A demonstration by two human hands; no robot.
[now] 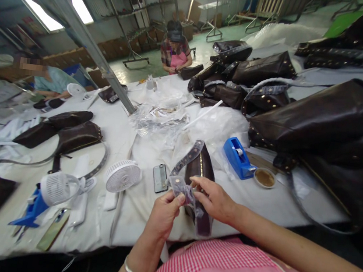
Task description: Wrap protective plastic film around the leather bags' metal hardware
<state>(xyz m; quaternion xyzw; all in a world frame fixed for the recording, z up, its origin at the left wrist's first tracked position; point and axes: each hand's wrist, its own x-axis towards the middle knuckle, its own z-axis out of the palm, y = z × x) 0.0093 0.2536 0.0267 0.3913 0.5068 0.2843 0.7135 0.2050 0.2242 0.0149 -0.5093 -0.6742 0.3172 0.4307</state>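
Note:
My left hand (162, 215) and my right hand (212, 198) both pinch the end of a studded strap (185, 159) wrapped in clear plastic film, just above the table's near edge. The strap runs up and away from my fingers to a dark brown leather bag (201, 170) lying flat in front of me. Both hands have their fingers closed on the wrapped strap end, thumbs facing each other.
A black phone (160, 178) and a small white fan (122, 176) lie left of the bag; a blue tape dispenser (238, 157) and a small round tin (264, 177) to its right. Dark bags (319, 117) are piled at right. Two other people work at the far side.

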